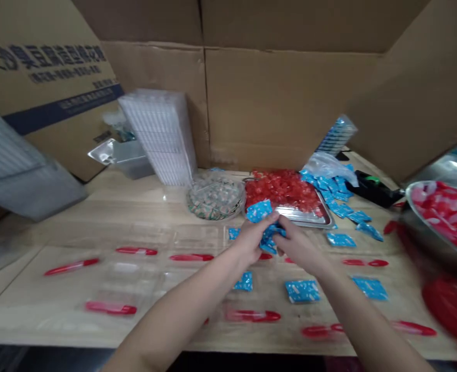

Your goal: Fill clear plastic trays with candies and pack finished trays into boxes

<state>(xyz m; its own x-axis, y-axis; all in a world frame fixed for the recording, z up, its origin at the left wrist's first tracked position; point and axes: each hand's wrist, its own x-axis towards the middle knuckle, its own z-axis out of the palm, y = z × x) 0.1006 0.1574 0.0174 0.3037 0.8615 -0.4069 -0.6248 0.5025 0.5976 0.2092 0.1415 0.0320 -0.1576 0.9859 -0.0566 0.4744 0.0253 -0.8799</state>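
My left hand (253,238) is closed around several small blue packets (259,211), one of which sticks up above the thumb. Beside it, my right hand (296,243) pinches at the same bunch, its fingers bent onto the packets. Both hands are over the middle of the table, just in front of a metal tray (309,219). Below them, clear plastic boxes (195,237) lie in rows, many with a red plastic piece (254,315) in them. Single blue packets (302,291) lie in some boxes near the right forearm.
Red wrapped pieces (280,188) fill the tray. To its left stands a round dish of small wrapped pieces (216,197); to its right is a blue packet pile (331,188). A metal bowl (410,199) of red pieces stands far right. Stacked clear boxes (161,134) lean near the cardboard (290,103).
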